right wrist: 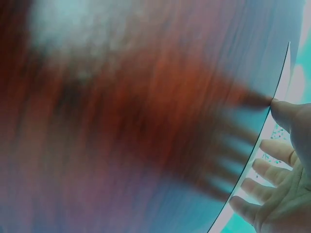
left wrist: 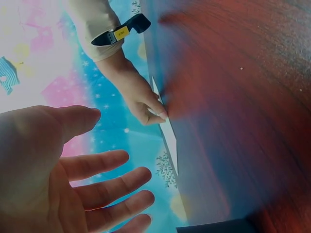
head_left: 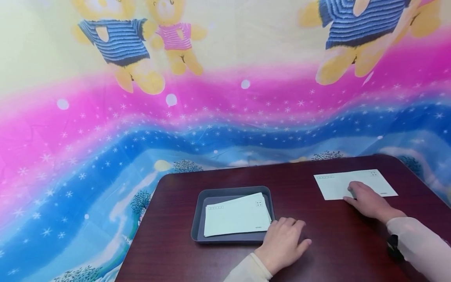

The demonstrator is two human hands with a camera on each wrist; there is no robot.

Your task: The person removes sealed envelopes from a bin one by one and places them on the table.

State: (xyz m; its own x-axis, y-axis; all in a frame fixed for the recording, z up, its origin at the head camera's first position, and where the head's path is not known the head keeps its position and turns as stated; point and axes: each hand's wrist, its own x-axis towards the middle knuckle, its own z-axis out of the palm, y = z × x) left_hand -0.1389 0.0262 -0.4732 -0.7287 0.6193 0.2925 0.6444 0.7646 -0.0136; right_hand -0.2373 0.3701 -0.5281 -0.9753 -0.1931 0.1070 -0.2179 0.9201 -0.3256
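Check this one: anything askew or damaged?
Slightly askew: the envelopes in the tray lie at an angle to its sides, their edges not quite lined up. Nothing looks spilled or damaged.

Dark red-brown table (head_left: 162,235) with rounded corners, shallow grey tray (head_left: 200,219) on it, white envelope (head_left: 336,187) lying farther right

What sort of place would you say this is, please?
Probably an indoor spot arranged for tabletop work, though the wider room is out of view. A dark table stands before a hung, patterned cloth, with envelopes in a tray.
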